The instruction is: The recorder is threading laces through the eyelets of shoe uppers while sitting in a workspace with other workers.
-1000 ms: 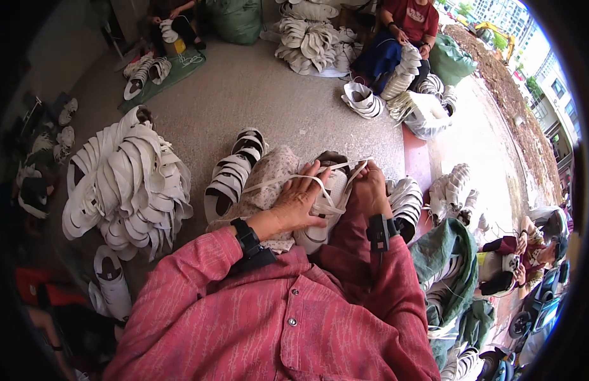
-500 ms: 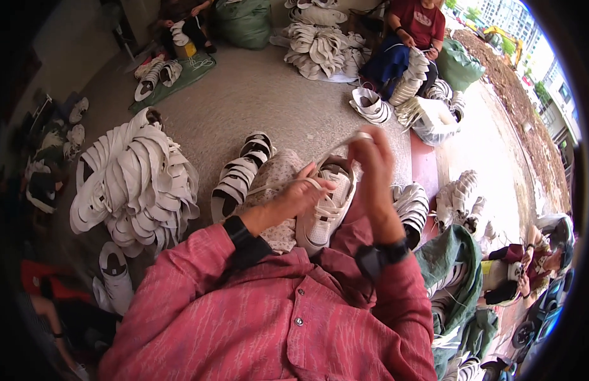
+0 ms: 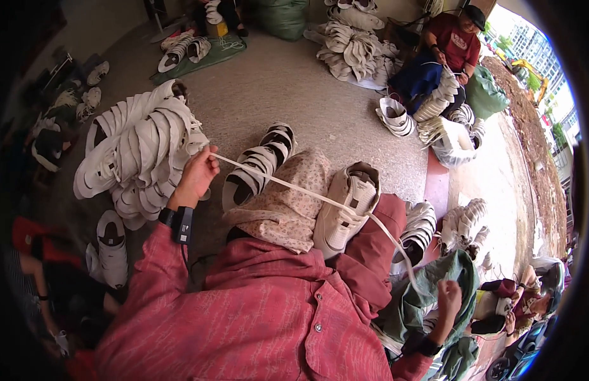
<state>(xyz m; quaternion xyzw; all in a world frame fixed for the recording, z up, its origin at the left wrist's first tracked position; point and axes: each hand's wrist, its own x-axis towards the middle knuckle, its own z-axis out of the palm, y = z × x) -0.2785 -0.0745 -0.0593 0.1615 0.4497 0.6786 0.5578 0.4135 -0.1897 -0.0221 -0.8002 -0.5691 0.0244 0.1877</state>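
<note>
While seated on the floor (image 3: 320, 95) in a red long-sleeved shirt (image 3: 263, 317), held a white sneaker (image 3: 345, 209) on the lap, sole side toward the body, resting on a beige floral cloth (image 3: 288, 203) draped over the knees. Pulled a long flat white shoelace (image 3: 275, 183) taut through the sneaker's eyelets, stretched out to both sides. Left hand (image 3: 196, 174), raised out to the left with a black wristband, pinched closed on one end of the shoelace. Right hand (image 3: 448, 297), low at the right, clenched on the other end, above a green bag (image 3: 428, 298). Just beyond the knees, stood a row of white-and-black sneakers (image 3: 259, 165) on the floor. Further left, lay a large heap of white sneakers (image 3: 139, 149), near the left hand but not touching it. Beside the right knee, stacked more white sneakers (image 3: 421, 228). Across the floor at the upper right, sat another person in a red shirt (image 3: 450, 44) amid more piled white sneakers (image 3: 352, 47), with a white bag (image 3: 453, 143) close by. Near the top edge, rested a green sack (image 3: 282, 16).
</note>
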